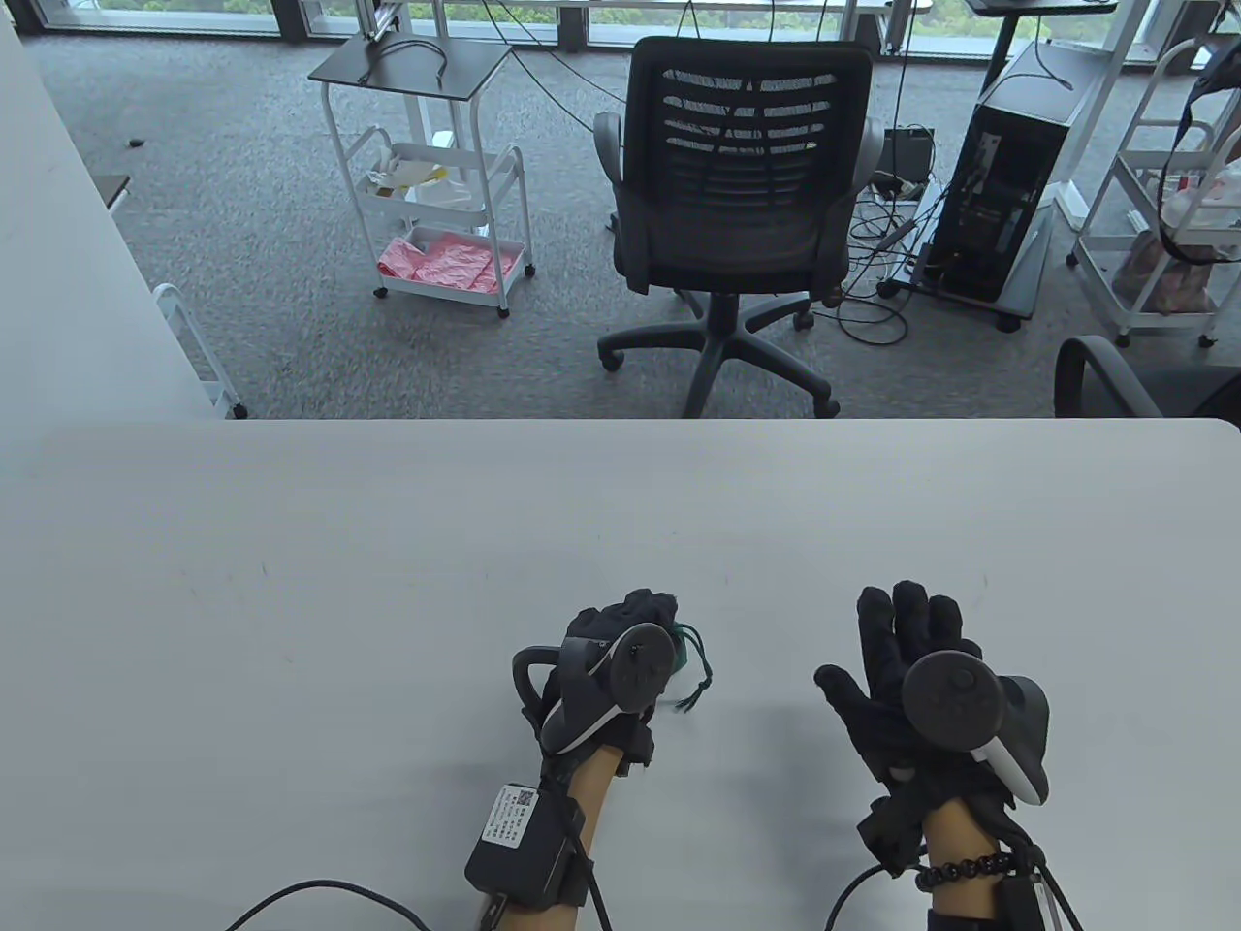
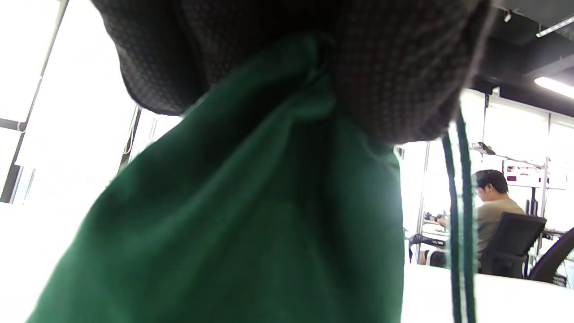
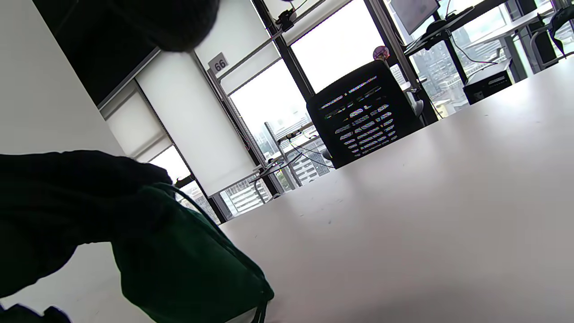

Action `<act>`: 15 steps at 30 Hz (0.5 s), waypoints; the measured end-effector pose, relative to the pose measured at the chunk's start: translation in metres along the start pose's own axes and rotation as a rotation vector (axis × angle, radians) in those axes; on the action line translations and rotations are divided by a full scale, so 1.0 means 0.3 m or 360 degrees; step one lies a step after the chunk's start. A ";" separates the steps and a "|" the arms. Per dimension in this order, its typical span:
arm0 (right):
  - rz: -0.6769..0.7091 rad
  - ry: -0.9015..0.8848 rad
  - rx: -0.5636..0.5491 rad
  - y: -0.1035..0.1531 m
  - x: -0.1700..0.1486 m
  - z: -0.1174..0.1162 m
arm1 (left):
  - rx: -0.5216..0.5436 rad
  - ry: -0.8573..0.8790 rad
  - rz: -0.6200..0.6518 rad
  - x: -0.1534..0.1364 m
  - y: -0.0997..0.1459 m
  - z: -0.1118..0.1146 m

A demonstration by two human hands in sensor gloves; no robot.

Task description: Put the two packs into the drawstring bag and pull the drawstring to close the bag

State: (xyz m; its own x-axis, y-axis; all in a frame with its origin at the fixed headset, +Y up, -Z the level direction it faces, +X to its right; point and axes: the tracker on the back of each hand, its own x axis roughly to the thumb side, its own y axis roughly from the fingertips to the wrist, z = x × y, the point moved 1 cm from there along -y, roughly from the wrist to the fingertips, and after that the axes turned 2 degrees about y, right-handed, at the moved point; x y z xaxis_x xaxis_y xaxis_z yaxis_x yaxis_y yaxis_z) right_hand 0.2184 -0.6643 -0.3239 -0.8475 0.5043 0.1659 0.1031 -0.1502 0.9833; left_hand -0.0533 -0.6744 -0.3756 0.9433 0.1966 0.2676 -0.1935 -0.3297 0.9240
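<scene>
- From above, your left hand (image 1: 620,659) hides nearly all of the bag (image 1: 686,648): only a scrap of green and the cord (image 1: 700,679) poke out to its right, over the table (image 1: 291,582).
- Your left wrist view fills that gap: the bag (image 2: 251,215) hangs below your gloved fingers (image 2: 394,67), its neck bunched tight in their curl, and two strands of cord (image 2: 462,215) drop beside it.
- In your right wrist view the bag (image 3: 188,264) shows as a full, rounded shape low over the table (image 3: 426,202), neck gathered.
- I cannot see inside the bag, so I cannot tell whether the packs are in there.
- Your right hand (image 1: 911,679) is well apart to the right, fingers spread straight, holding nothing.
- A person sits at a far desk in your left wrist view only.
</scene>
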 end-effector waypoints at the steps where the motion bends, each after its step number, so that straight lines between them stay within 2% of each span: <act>1: -0.0002 0.0000 -0.0001 0.000 0.000 0.000 | -0.0037 0.0003 0.0020 0.002 0.004 0.021; 4: -0.0006 -0.0010 -0.0003 -0.001 -0.001 0.000 | -0.0134 -0.0025 0.0089 0.026 0.020 0.046; 9: -0.0011 -0.0024 -0.0002 0.000 -0.001 0.000 | -0.0388 -0.0227 0.0260 0.087 0.086 0.069; 15: -0.0008 -0.0021 0.0010 0.000 0.000 -0.004 | -0.0614 -0.0378 0.0406 0.098 0.152 0.110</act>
State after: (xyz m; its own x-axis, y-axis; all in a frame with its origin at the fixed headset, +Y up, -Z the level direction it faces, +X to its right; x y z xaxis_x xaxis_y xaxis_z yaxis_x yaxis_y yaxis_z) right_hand 0.2180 -0.6653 -0.3241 -0.8411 0.5160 0.1619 0.1021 -0.1425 0.9845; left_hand -0.0254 -0.7142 -0.3345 0.8797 -0.0754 0.4694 -0.4683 0.0336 0.8830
